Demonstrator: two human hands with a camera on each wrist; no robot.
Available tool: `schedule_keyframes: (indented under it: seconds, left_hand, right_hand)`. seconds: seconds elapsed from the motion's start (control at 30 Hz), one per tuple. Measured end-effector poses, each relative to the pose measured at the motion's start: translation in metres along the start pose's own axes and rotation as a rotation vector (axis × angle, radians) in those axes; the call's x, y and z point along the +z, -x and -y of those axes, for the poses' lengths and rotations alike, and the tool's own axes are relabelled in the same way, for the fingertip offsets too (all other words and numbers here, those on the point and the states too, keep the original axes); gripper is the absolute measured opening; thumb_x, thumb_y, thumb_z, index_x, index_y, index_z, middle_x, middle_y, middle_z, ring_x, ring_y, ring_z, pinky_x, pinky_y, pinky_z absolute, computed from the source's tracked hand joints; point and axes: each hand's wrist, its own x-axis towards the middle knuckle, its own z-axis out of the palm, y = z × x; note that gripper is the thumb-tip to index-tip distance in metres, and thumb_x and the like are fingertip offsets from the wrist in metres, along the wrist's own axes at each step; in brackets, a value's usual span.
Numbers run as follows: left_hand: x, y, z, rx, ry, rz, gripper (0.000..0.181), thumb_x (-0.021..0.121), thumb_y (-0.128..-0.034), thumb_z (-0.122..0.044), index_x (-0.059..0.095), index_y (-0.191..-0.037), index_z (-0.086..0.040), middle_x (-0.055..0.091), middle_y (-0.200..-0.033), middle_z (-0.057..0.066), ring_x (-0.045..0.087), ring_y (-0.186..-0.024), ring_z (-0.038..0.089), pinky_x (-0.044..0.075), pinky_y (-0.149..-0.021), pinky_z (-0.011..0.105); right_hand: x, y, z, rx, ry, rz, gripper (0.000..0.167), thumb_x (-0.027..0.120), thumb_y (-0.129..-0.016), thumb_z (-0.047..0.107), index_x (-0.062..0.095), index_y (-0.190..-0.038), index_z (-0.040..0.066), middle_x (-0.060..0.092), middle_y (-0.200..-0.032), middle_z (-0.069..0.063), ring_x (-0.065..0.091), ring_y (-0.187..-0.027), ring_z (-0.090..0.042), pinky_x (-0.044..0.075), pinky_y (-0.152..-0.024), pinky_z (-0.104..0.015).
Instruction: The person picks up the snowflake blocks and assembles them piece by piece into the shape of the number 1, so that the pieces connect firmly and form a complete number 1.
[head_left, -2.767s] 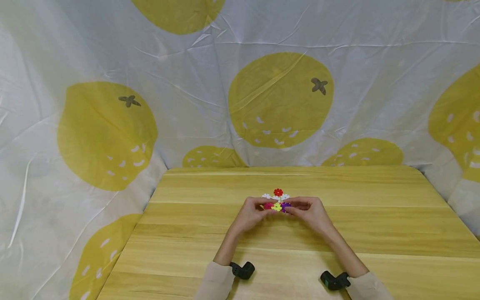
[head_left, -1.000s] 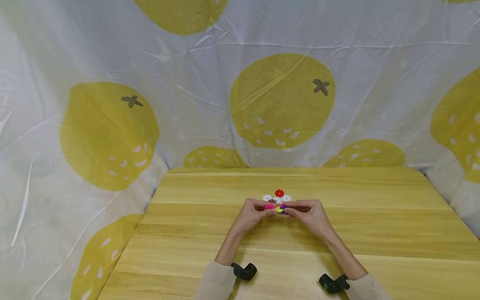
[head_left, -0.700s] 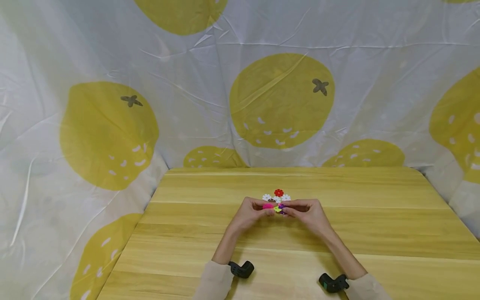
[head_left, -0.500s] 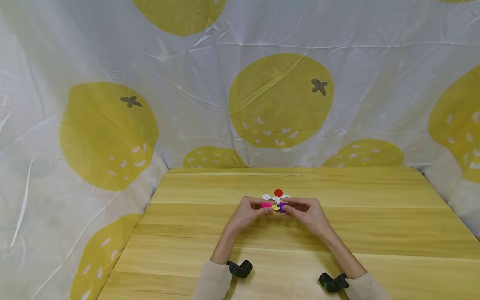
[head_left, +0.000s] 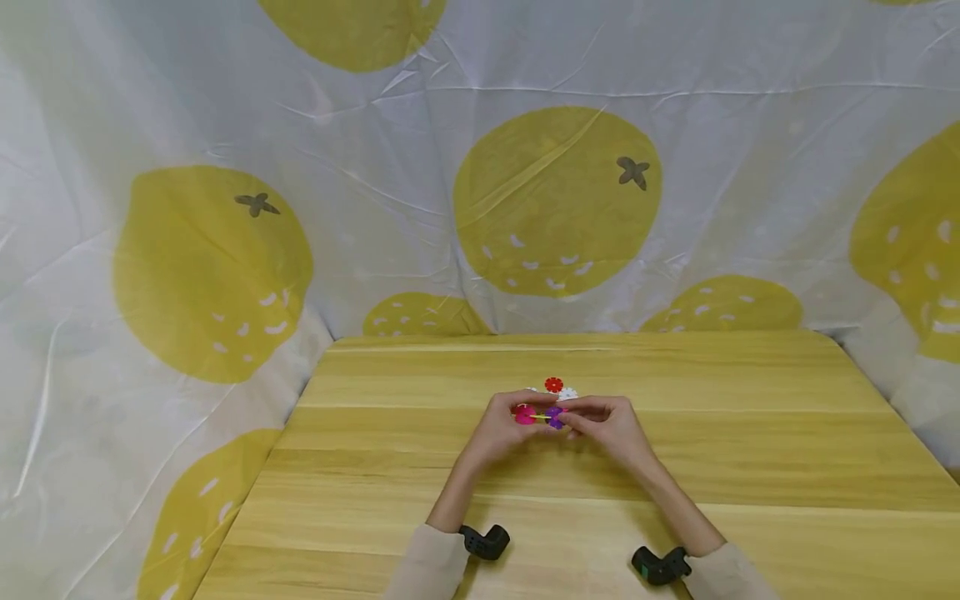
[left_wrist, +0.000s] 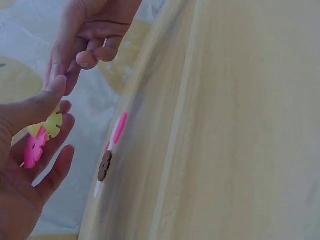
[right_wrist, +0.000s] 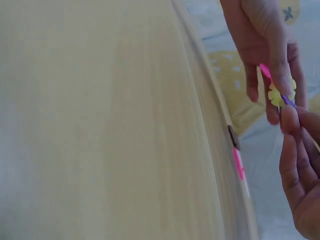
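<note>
My left hand [head_left: 498, 429] pinches a small joined cluster of plastic flower-shaped discs. In the left wrist view a yellow disc [left_wrist: 54, 123] and a pink disc [left_wrist: 35, 148] lie between its thumb and fingers. From the other side, my right hand [head_left: 615, 427] pinches a purple disc [head_left: 555, 417] between thumb and forefinger. The purple disc meets the yellow one in the right wrist view; fingertips hide how far they are slotted together. Both hands are above the table, fingertips nearly touching.
Just beyond the hands on the wooden table [head_left: 420, 467] are a red disc [head_left: 553, 384] and white discs [head_left: 567, 394], partly hidden. The wrist views also show a brown disc [left_wrist: 105, 166] and a pink disc [left_wrist: 120, 128] there. A lemon-print cloth [head_left: 405, 167] hangs behind.
The cluster has turned in my fingers: the yellow disc, earlier face-on, now shows edge-on, and the pink disc faces the head camera. Both hands have shifted slightly left.
</note>
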Motion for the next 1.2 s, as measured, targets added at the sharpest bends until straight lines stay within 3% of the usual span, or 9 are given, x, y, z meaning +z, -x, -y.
schedule_keyframes:
  seconds: [0.13,0.3,0.53,0.73,0.9,1.2]
  left_hand:
    - [0.004,0.000,0.001,0.042,-0.023,-0.020,0.038,0.084,-0.0842,-0.005,0.076,-0.121,-0.003,0.077,-0.119,0.014,0.073,-0.112,0.027,0.058,-0.099,0.032]
    - [0.006,-0.001,0.002,0.058,-0.018,-0.017,0.039,0.084,-0.0831,-0.005,0.076,-0.121,-0.002,0.077,-0.119,0.016,0.072,-0.113,0.033,0.057,-0.101,0.044]
    - [0.002,-0.001,0.002,0.006,-0.089,-0.046,0.033,0.083,-0.0857,-0.008,0.078,-0.118,-0.005,0.078,-0.118,0.011,0.072,-0.114,0.026,0.058,-0.095,0.028]
    - [-0.004,0.001,0.005,-0.034,-0.153,-0.065,0.031,0.080,-0.0887,-0.005,0.077,-0.119,-0.001,0.077,-0.121,0.012,0.069,-0.118,0.028,0.056,-0.100,0.029]
    - [-0.006,0.001,0.007,-0.050,-0.154,-0.076,0.031,0.079,-0.0901,-0.006,0.076,-0.121,-0.004,0.076,-0.122,0.009,0.067,-0.120,0.027,0.055,-0.100,0.029]
    - [-0.010,0.001,0.006,-0.038,-0.112,-0.087,0.031,0.081,-0.0879,-0.004,0.078,-0.119,-0.007,0.077,-0.120,0.010,0.068,-0.118,0.027,0.056,-0.097,0.027]
  right_hand:
    - [0.005,0.000,0.000,0.039,-0.016,-0.023,0.027,0.076,-0.094,0.010,0.074,-0.113,-0.009,0.077,-0.103,-0.028,0.076,-0.067,-0.029,0.063,-0.065,-0.039]
    - [0.007,0.000,-0.001,0.110,-0.067,-0.087,0.027,0.077,-0.093,0.008,0.074,-0.112,-0.011,0.077,-0.102,-0.026,0.074,-0.063,-0.020,0.063,-0.064,-0.034]
    - [0.004,-0.001,-0.001,0.119,-0.042,-0.102,0.028,0.075,-0.095,0.011,0.073,-0.115,-0.009,0.078,-0.104,-0.025,0.076,-0.070,-0.025,0.064,-0.070,-0.036]
    - [-0.005,-0.003,0.000,0.119,0.026,-0.137,0.031,0.074,-0.095,0.004,0.070,-0.121,-0.012,0.074,-0.111,-0.030,0.078,-0.081,-0.030,0.064,-0.075,-0.039]
    - [-0.010,-0.003,-0.002,0.132,0.138,-0.114,0.032,0.076,-0.093,0.005,0.071,-0.121,-0.009,0.074,-0.114,-0.028,0.076,-0.079,-0.022,0.061,-0.069,-0.028]
    - [-0.009,-0.010,-0.010,0.155,0.230,-0.075,0.033,0.078,-0.090,0.003,0.071,-0.120,-0.009,0.073,-0.117,-0.029,0.074,-0.078,-0.015,0.059,-0.064,-0.026]
